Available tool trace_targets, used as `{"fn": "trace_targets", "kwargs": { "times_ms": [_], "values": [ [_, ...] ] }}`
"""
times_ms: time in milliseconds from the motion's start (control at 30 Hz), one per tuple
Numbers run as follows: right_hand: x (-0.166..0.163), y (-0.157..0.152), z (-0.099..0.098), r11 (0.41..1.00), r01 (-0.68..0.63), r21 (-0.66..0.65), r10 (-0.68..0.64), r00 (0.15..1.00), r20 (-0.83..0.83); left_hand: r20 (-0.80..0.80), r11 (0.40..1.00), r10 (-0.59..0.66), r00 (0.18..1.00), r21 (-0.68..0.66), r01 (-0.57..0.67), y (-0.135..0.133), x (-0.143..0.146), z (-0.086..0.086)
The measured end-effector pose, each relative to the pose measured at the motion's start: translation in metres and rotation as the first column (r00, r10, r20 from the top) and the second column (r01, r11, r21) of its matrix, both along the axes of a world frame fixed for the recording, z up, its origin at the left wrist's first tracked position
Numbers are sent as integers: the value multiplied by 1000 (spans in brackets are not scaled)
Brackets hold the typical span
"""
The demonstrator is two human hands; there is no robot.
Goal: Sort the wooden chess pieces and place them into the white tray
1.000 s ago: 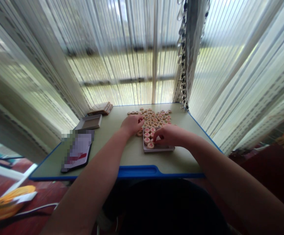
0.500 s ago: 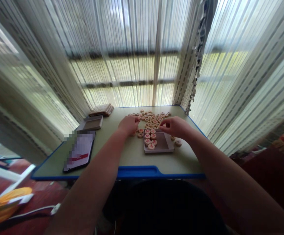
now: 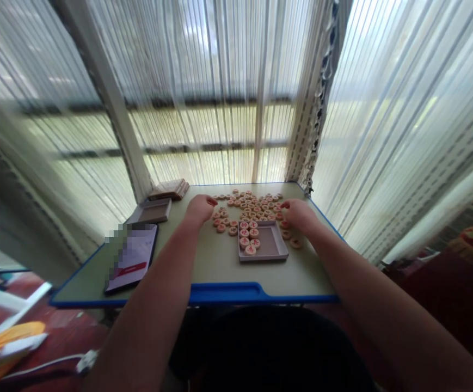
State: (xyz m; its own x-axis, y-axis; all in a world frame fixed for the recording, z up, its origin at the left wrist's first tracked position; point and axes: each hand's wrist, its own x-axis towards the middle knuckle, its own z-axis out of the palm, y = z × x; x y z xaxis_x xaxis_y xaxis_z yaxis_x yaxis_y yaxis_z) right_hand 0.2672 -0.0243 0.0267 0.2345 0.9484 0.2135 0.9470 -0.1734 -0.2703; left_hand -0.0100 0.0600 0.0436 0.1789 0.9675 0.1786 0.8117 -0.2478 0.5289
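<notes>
My left hand [image 3: 201,209] hovers at the left edge of a spread of round wooden xiangqi pieces [image 3: 253,207]. Its fingers are loosely bent and apart, and I see nothing in them. On the opposite side of the spread, my right hand [image 3: 300,215] is beside the pieces, fingers slightly curled, with no piece visible in its grasp. Between my forearms lies a shallow box [image 3: 275,257]. Several red-marked pieces [image 3: 254,233] stand in two columns along its left side; its right part shows bare bottom.
A phone [image 3: 133,260] lies on the left of the table [image 3: 215,267]. Behind it are a second shallow box [image 3: 150,213] and a folded board-like stack [image 3: 170,189]. Sheer curtains [image 3: 215,136] hang beyond the far edge. A blue rim [image 3: 228,293] borders the table.
Both hands have drawn outward, left hand leftward and right hand rightward, uncovering more pieces at both sides of the spread. The view has shifted slightly. The pieces in the box look the same.
</notes>
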Motion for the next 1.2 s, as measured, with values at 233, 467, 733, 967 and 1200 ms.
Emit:
{"fn": "trace_targets", "kwargs": {
  "times_ms": [233, 467, 733, 967, 1200],
  "values": [
    [-5, -3, 5, 999, -51, 6, 51, 999, 9, -231, 996, 74, 970, -35, -85, 7, -2, -6],
    [-8, -3, 6, 995, -101, 11, 100, 994, 43, -300, 996, 10, 954, -83, -37, -3, 8, -5],
    [-14, -9, 9, 989, -67, 135, 72, 997, -28, -257, 1000, 8, 966, -17, -13, -8, 10, -3],
    [-33, -18, 10, 929, -353, 113, 351, 936, 31, -108, 991, -94, 990, 85, 104, -21, 24, 6],
    [-40, -18, 7, 835, -492, 245, 495, 867, 52, 245, 965, -191, 951, -132, 228, -33, 33, 3]
  ]
}}
